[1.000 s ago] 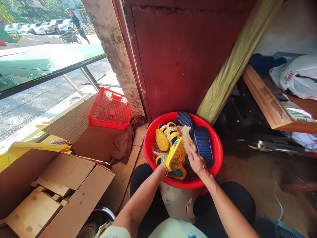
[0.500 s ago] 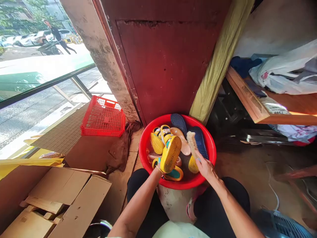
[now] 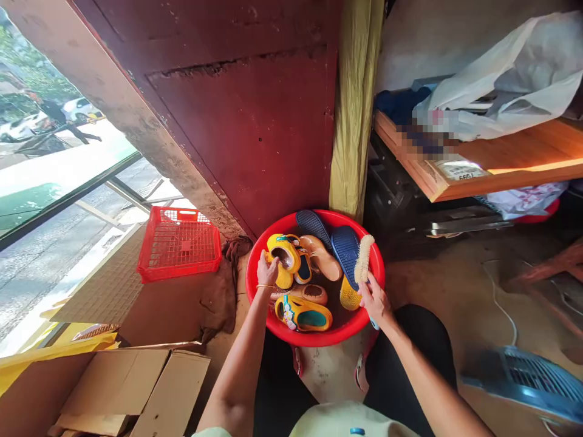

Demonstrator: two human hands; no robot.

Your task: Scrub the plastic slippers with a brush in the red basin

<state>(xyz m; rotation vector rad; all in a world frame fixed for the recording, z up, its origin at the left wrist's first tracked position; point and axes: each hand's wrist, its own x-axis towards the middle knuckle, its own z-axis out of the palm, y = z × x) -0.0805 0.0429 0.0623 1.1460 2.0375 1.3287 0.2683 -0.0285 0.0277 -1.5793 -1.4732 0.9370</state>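
A red basin [image 3: 314, 340] between my knees holds dark water and several shoes. My left hand [image 3: 268, 271] is at the basin's left side, touching a yellow clog [image 3: 283, 252] whose opening faces up; its thumb is apart from the other fingers, which are partly hidden. My right hand [image 3: 376, 301] grips a scrub brush [image 3: 364, 260] over the right rim, bristles up. Another yellow clog [image 3: 304, 314] with a teal insole lies at the front. Navy slippers [image 3: 346, 252], a beige slipper [image 3: 322, 258] and a yellow sole [image 3: 350, 295] are in the basin too.
Left of the basin is a red plastic crate [image 3: 182, 243], with cardboard boxes [image 3: 113, 382] nearer me. A wooden table [image 3: 510, 164] with plastic bags stands at the right, and a blue fan [image 3: 532, 376] lies on the floor. Behind the basin is a dark red door [image 3: 259, 121].
The yellow clog held sole-up in my left hand is gone from there; that hand has moved left to a clog. The brush has moved right, away from the shoes. The view has turned right.
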